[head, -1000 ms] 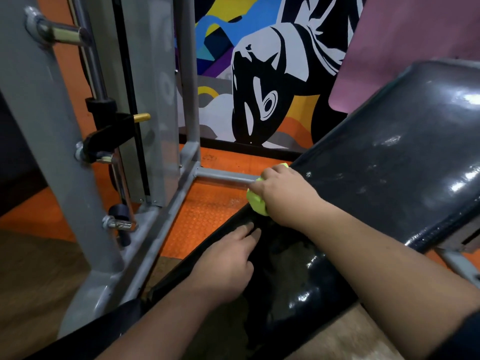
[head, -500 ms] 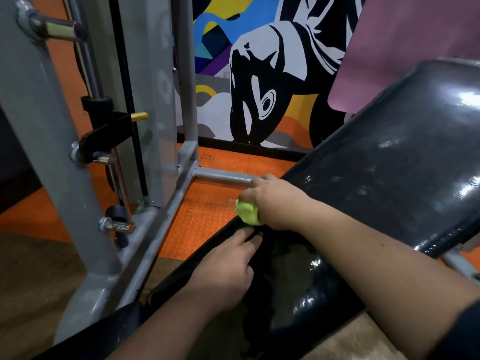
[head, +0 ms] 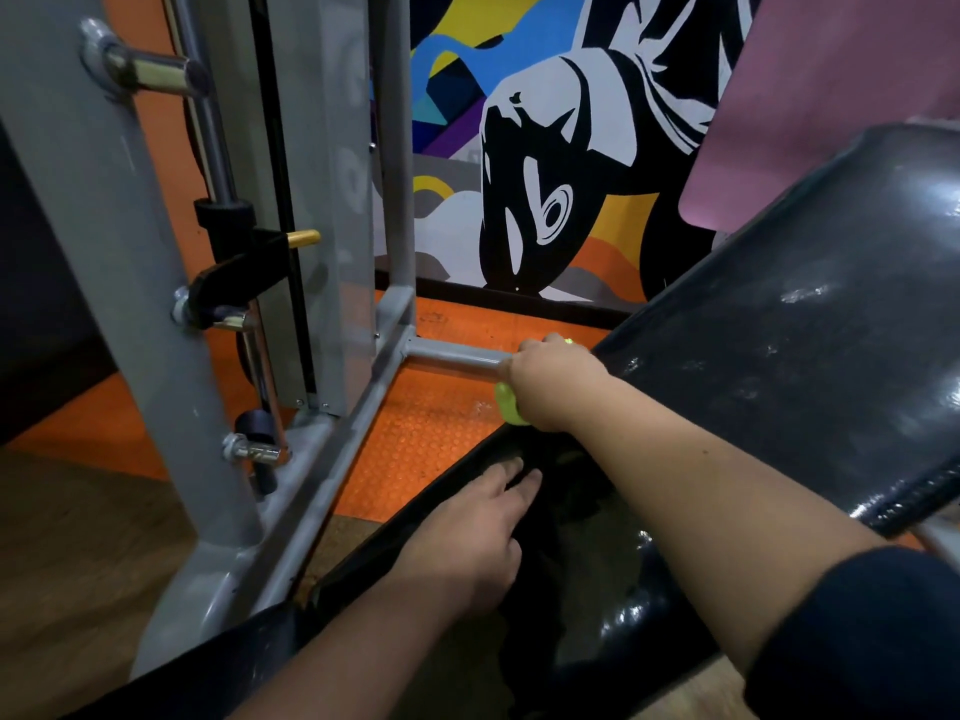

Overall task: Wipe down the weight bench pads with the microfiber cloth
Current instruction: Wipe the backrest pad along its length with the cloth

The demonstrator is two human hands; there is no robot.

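A glossy black backrest pad (head: pixel 789 335) slopes up to the right, and a lower black seat pad (head: pixel 597 579) lies below it. My right hand (head: pixel 550 381) is closed around a bunched lime-green microfiber cloth (head: pixel 506 407), pressing it at the lower left corner of the backrest pad, where the two pads meet. Most of the cloth is hidden under my fingers. Flat on the seat pad rests my left hand (head: pixel 467 532), fingers together and pointing toward the cloth, holding nothing.
A grey steel rack frame (head: pixel 171 387) with chrome pegs (head: pixel 150 70) stands at the left, its floor bar (head: pixel 452 356) running under my right hand. Orange rubber flooring (head: pixel 426 433) lies between rack and bench. A painted mural wall (head: pixel 545 174) and a pink mat (head: pixel 831 96) are behind.
My right hand with the cloth slid down along the pad's left edge, then came back up a little. My left hand has stayed flat on the seat pad.
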